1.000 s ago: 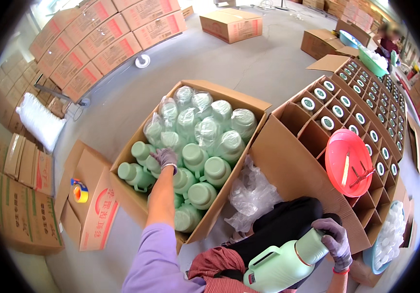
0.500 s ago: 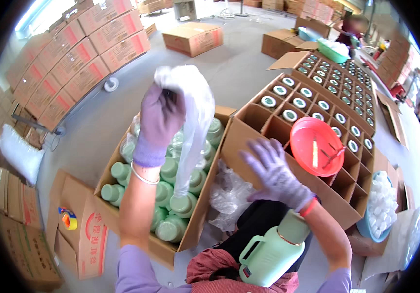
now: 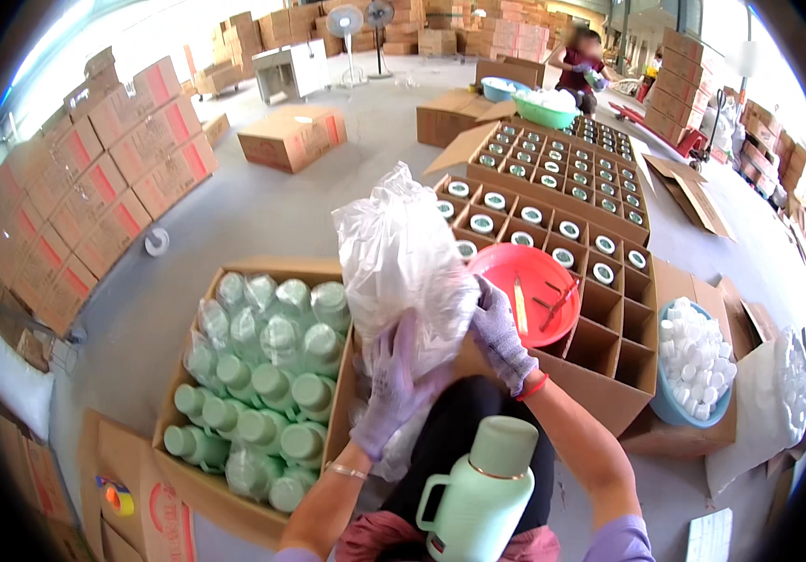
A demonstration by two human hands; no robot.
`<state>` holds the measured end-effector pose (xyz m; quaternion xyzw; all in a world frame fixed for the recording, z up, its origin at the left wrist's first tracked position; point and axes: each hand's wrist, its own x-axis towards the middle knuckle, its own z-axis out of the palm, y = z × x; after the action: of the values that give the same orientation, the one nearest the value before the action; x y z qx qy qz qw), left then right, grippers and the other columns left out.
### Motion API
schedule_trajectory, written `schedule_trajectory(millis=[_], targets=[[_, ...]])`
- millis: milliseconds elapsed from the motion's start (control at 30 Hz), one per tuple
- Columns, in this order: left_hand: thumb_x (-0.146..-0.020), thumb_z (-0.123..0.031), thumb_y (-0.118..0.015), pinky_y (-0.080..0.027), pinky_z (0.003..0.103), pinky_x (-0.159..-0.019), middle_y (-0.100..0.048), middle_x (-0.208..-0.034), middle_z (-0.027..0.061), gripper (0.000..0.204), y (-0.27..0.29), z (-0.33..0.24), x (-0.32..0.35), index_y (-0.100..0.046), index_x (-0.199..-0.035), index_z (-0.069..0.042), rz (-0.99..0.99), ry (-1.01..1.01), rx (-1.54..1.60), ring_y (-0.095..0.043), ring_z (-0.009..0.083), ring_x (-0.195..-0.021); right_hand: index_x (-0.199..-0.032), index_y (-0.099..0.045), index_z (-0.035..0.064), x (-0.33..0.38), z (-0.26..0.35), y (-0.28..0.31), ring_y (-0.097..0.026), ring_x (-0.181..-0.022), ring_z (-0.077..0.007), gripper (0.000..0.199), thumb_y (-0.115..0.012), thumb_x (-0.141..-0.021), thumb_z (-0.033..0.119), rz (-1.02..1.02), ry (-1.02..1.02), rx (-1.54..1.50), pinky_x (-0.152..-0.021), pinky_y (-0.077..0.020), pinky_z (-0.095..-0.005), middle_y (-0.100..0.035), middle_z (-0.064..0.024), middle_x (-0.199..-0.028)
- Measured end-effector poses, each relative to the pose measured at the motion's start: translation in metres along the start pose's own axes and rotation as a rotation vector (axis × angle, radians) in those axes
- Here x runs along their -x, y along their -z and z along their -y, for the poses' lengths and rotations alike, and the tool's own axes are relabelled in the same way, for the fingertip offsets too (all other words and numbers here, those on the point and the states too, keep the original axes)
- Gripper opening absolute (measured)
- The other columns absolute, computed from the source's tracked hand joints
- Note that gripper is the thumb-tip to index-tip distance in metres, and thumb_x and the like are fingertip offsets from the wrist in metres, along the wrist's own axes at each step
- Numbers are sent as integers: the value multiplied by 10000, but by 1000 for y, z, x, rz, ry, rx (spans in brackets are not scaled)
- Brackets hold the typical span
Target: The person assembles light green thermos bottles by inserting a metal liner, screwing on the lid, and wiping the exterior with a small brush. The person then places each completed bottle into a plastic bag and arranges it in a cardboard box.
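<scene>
- A long divided carton [image 3: 609, 323] runs from the middle toward the far right of the concrete floor [image 3: 263, 215]; its far cells hold capped bottles, its nearest cells stand bare.
- An open cardboard box [image 3: 199, 473] sits at left, packed with pale green bottles [image 3: 263, 375], some under clear film.
- A crumpled clear plastic bag [image 3: 403, 262] is held up between the two boxes, above the person's lap.
- A red basin [image 3: 539, 286] rests on the divided carton's near corner, just behind the bag.
- A blue bowl of white caps [image 3: 698, 356] stands at the carton's right edge.
- A mint-green thermos flask [image 3: 478, 496] stands upright at the lap.
- The gloved left hand [image 3: 389, 389] clutches the bag's lower part, fingers curled into the plastic.
- The gloved right hand [image 3: 497, 332] grips the bag's right side.
</scene>
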<state>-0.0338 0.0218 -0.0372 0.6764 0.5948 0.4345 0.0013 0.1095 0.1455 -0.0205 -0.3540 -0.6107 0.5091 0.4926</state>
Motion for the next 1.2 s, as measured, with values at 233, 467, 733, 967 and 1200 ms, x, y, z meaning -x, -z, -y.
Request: schedule_trajectory(millis=[233,467,733,967,1200], targets=[[-963,-274,-538,-502,435,-1013,-637,-1282,93,415,-46,35,51,-580,-1314,-56,-49,753,1883,-606,274,-1178,-1154,-546,31,72,-18,95,-569,-1013,-381,394,-651,-776,61,-254,377,1171,-840,-457,-483,-573,-177,-1094],[-1029,-397,-482,-512,406,-909,-684,-1156,151,464,-6,-8,104,-633,-1256,-22,550,262,748,-643,346,-1039,-1158,-554,-4,230,-24,101,-547,-1075,-403,313,-590,-854,61,-394,120,956,-1000,-427,-494,-573,-213,-1128],[-887,-159,-659,-490,425,-972,-647,-1206,146,354,41,-30,217,-643,-1215,-24,410,571,708,-606,344,-1153,-993,-625,57,341,-2,73,-544,-1075,-349,250,-593,-751,113,-136,144,1114,-1049,-381,-600,-563,-144,-1092],[-905,-103,-668,-507,374,-970,-658,-1183,108,322,106,-4,222,-658,-1224,-64,937,98,720,-638,250,-1114,-1009,-712,110,411,15,85,-613,-1044,-347,251,-652,-782,197,427,154,1016,-890,-481,-535,-641,-117,-1052],[-879,-238,-661,-537,391,-856,-640,-1075,227,564,42,-40,135,-492,-1351,19,956,189,131,-670,361,-897,-953,-723,132,410,5,101,-581,-927,-279,247,-653,-749,253,580,245,989,-861,-452,-466,-597,-36,-947]])
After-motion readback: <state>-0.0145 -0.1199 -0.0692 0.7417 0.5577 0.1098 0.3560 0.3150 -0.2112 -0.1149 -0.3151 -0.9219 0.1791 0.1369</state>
